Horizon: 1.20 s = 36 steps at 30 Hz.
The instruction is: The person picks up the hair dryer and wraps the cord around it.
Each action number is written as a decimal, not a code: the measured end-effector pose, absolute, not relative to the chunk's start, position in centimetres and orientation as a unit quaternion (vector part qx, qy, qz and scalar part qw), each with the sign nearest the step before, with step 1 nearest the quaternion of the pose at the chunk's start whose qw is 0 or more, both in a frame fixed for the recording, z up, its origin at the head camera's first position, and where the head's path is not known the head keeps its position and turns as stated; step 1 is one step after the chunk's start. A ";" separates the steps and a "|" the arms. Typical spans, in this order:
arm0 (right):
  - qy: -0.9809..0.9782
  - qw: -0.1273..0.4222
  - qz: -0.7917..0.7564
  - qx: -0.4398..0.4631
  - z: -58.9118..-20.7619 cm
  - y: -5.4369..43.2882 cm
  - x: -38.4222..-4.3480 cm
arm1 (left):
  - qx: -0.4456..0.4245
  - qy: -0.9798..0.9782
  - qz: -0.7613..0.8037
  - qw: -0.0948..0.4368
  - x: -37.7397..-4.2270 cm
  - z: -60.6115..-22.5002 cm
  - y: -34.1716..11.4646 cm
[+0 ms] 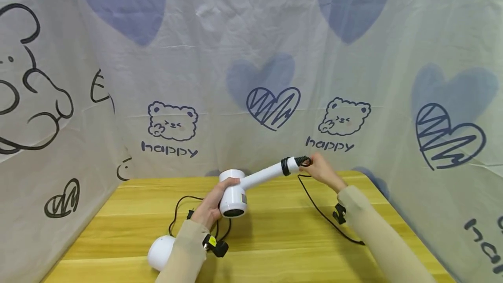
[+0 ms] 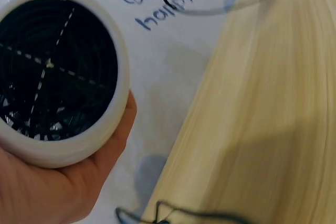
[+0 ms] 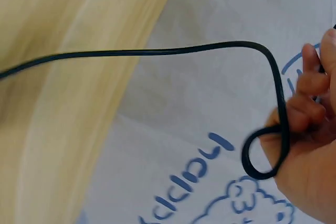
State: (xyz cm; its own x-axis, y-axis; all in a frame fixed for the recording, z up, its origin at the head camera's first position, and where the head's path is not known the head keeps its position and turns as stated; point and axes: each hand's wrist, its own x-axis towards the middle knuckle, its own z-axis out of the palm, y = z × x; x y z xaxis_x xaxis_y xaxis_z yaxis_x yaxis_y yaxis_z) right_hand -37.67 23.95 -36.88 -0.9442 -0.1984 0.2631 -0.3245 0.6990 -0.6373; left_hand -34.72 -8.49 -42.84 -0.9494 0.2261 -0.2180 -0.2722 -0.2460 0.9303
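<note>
A white hair dryer (image 1: 233, 193) is held above the wooden table, its handle slanting up to the right. My left hand (image 1: 209, 204) grips the dryer's barrel from the left, with the thumb over its side. In the left wrist view the dark round end grille (image 2: 58, 66) faces the camera. Black cord is wound round the handle near its end. There my right hand (image 1: 321, 170) pinches the black cord (image 3: 157, 52) with curled fingers. One small loop of it lies against the palm in the right wrist view, and a length trails down to the table.
A white rounded object (image 1: 160, 253) stands at the table's lower left, partly behind the left sleeve. Another dark cord (image 1: 175, 209) curves over the wooden table (image 1: 283, 248) on that side. A printed cloth (image 1: 220, 77) hangs around the back and sides.
</note>
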 end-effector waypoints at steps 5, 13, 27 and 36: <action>-0.935 0.178 0.247 0.180 -35.9 23.2 -37.4 | 0.006 0.660 0.743 0.113 -34.6 -42.9 -9.2; -0.935 0.280 0.075 0.203 -35.5 22.7 -37.2 | 0.076 0.756 0.649 -0.011 -34.8 -42.1 -9.7; -0.896 0.283 -0.111 0.324 -35.8 21.4 -36.2 | 0.090 0.845 0.517 -0.101 -34.9 -40.6 -9.9; -0.912 0.273 -0.046 0.304 -36.4 20.7 -36.1 | 0.037 0.849 0.484 -0.208 -34.4 -40.1 -8.6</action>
